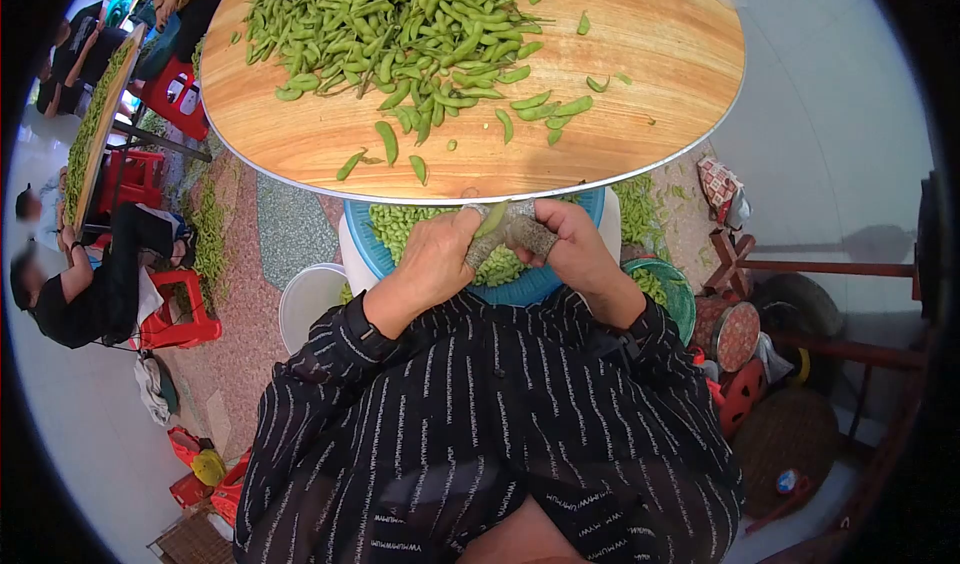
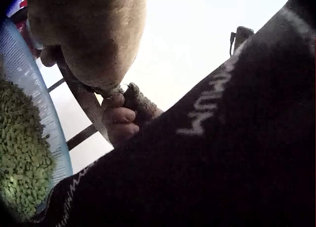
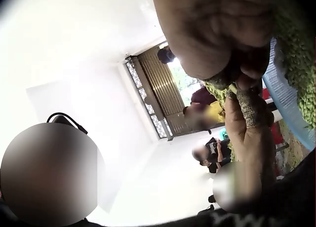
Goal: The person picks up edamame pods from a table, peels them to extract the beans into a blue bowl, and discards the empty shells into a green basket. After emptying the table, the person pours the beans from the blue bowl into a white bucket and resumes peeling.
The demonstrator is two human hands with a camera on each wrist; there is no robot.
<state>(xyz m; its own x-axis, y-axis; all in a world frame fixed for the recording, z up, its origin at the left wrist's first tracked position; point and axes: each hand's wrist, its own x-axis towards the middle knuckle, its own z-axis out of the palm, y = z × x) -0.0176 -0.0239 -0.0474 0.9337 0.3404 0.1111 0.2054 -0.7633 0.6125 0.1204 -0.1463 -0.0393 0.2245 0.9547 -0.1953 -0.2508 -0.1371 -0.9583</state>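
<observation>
Both hands meet over a blue basket (image 1: 372,254) of shelled green beans (image 1: 398,226), just below the table's near edge. My left hand (image 1: 432,261) pinches a green pod (image 1: 492,219) between thumb and fingers. Close against it, my right hand (image 1: 582,254) has its fingers curled at the pod's other side; whether it grips the pod is hidden. Grey-brown wraps (image 1: 532,235) cover some fingers. In the left wrist view the beans (image 2: 22,148) lie beside the hand (image 2: 91,34); in the right wrist view the hands touch at the fingertips.
A round wooden table (image 1: 310,149) holds a large heap of pods (image 1: 400,24), with a few scattered near its edge. A white bucket (image 1: 300,309) stands at left, a green basket (image 1: 672,289) at right. Red stools (image 1: 180,309) and seated people are at far left.
</observation>
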